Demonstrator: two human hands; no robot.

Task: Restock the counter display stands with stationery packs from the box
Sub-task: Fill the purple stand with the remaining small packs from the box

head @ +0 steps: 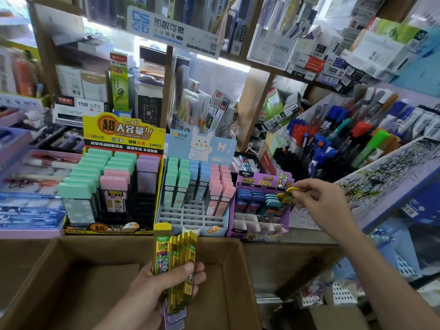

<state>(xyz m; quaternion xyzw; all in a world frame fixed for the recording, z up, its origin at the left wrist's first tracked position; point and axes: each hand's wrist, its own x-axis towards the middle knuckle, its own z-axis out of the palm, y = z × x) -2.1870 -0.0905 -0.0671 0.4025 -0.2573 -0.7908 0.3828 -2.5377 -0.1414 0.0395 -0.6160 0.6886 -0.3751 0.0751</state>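
Views: one. Head-worn wide-angle camera, set above an open cardboard box [71,270] filling the bottom of the frame. Faces forward and down, across the display stands [123,136] in mid-frame to shelves [254,98] along the top. Close range: left hand [166,287] gripping yellow packs [177,253] at lower centre, right hand [316,198] pinching one pack [287,195] at centre right. Straight edges bow near the borders.

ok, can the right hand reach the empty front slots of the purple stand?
Probably yes. The right hand, pinching a yellow pack, is at the purple stand near its right rear. The empty front slots lie open from above, with nothing covering them.
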